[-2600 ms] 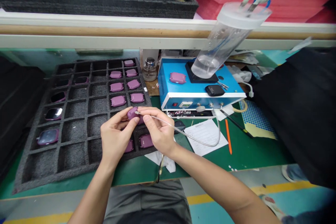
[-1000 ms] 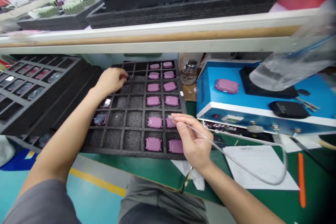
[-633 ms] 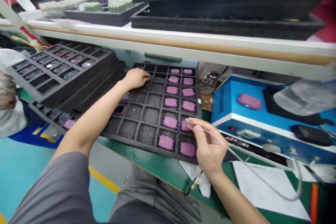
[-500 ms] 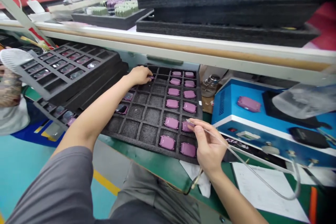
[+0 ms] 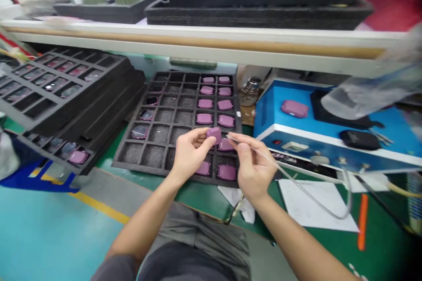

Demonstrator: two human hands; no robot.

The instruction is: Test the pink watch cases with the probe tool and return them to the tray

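My left hand (image 5: pixel 191 151) pinches a small purple watch case (image 5: pixel 214 135) between thumb and fingers, raised above the front part of a black foam tray (image 5: pixel 153 151). Close on its right, my right hand (image 5: pixel 255 164) grips the end of a thin clear tube (image 5: pixel 280 169) like a pen, its fine tip pointing toward the case. Whether the tip touches the case I cannot tell. Two columns of purple cases lie in the tray's right-hand compartments, one of them (image 5: pixel 227 172) just below my right hand. Dark-glass watch pieces (image 5: pixel 139 132) sit in the left column.
A blue machine (image 5: pixel 273 127) stands on the right with another purple case (image 5: pixel 295 108) on top. Stacked foam trays (image 5: pixel 108 90) rise at the left. A shelf edge (image 5: pixel 184 44) crosses above. Paper (image 5: pixel 316 206) and an orange-handled tool (image 5: pixel 362 221) lie at right.
My left hand has come from the tray's back left to beside my right hand, bringing a purple watch case. My right hand still grips the tube. The view has tilted down and shifted.
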